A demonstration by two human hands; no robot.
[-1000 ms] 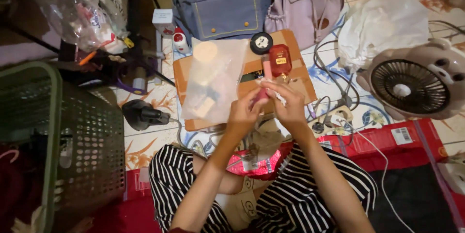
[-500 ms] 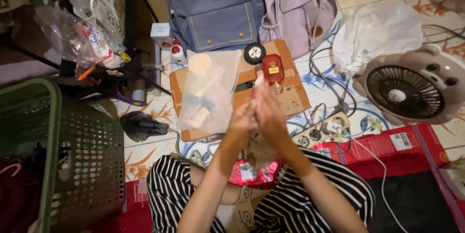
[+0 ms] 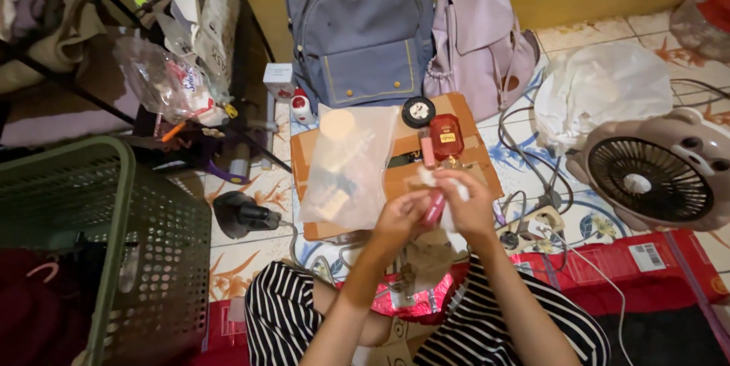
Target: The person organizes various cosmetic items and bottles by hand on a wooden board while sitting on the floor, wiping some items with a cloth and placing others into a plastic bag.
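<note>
Your left hand [image 3: 401, 214] and right hand [image 3: 470, 200] grip pink tube [image 3: 434, 207] and white tissue [image 3: 450, 214] | red bottle [image 3: 445, 136], yellow label, just beyond | clear bag [image 3: 347, 168] left

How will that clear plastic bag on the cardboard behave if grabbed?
The clear plastic bag looks thin and creased, so probably floppy and slippery. Small items show through it, so they would likely slump to the low end when lifted. It lies flat on the cardboard, so unlikely to roll.

Head camera looks steeply down at floor [image 3: 251, 183].
</note>
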